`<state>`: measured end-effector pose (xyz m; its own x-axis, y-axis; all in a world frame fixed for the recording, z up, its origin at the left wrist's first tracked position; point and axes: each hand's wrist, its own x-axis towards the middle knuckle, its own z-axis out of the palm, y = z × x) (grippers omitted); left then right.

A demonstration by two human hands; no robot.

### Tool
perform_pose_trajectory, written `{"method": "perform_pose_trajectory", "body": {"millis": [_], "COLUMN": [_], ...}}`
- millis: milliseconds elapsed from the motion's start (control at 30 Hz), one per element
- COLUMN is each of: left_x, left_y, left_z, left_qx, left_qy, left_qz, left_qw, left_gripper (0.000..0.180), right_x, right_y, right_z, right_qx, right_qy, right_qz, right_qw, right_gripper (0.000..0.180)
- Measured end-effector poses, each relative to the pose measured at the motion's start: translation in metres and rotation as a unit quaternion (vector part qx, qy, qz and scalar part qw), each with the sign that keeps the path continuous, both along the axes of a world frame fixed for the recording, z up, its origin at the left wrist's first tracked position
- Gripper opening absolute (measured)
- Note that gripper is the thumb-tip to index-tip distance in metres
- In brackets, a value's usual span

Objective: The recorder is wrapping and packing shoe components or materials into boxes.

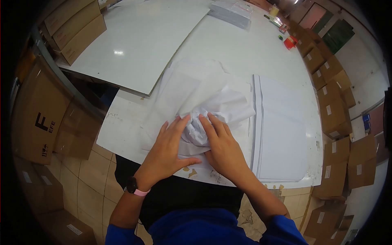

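Two hands press on a crumpled wad of white paper [200, 124] at the near middle of the white table [253, 49]. The left hand [169, 149] lies flat at its eight o'clock, fingers spread and released; the right hand [222, 149], at five o'clock, curls its fingers onto the wad. Judging by this, the wrapping step is in hand, and next calls for tucking the loose sheet tight. Whatever sits inside is hidden. A stack of white sheets [281, 130] lies at three o'clock, cardboard boxes [335, 110] beyond.
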<state>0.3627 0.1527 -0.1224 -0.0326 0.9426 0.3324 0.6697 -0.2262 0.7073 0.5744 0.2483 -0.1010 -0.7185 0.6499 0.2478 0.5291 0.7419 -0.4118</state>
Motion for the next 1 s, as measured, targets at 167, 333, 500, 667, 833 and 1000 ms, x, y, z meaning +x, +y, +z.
{"method": "perform_pose_trajectory", "body": {"millis": [167,333,500,667,833,1000], "left_x": [0.005,0.002,0.003,0.011,0.022,0.023], "left_y": [0.007,0.015,0.016,0.002,-0.002,0.014], "left_z": [-0.002,0.006,0.012,0.018,0.023,0.038], "left_qx": [0.001,0.018,0.047,0.021,-0.008,-0.048], "left_qy": [0.164,0.194,0.237,0.201,0.202,0.208], "left_qz": [-0.022,-0.021,-0.011,-0.020,-0.028,-0.053], "left_qw": [0.986,0.981,0.970,0.979,0.979,0.975], "left_gripper": [0.099,0.090,0.084,0.084,0.080,0.068], "right_x": [0.002,0.004,0.012,0.026,0.042,0.048], "right_y": [0.005,0.010,0.006,-0.008,-0.007,0.001], "right_z": [0.000,0.002,-0.005,0.020,0.024,0.022], "right_qx": [0.014,-0.044,-0.023,-0.157,-0.119,-0.040], "right_qy": [-0.012,0.021,0.074,0.062,0.059,0.024], "right_qz": [0.019,0.016,0.013,-0.010,0.014,0.010], "right_qw": [1.000,0.999,0.997,0.986,0.991,0.999], "right_gripper": [0.094,0.083,0.084,0.075,0.069,0.063]}}
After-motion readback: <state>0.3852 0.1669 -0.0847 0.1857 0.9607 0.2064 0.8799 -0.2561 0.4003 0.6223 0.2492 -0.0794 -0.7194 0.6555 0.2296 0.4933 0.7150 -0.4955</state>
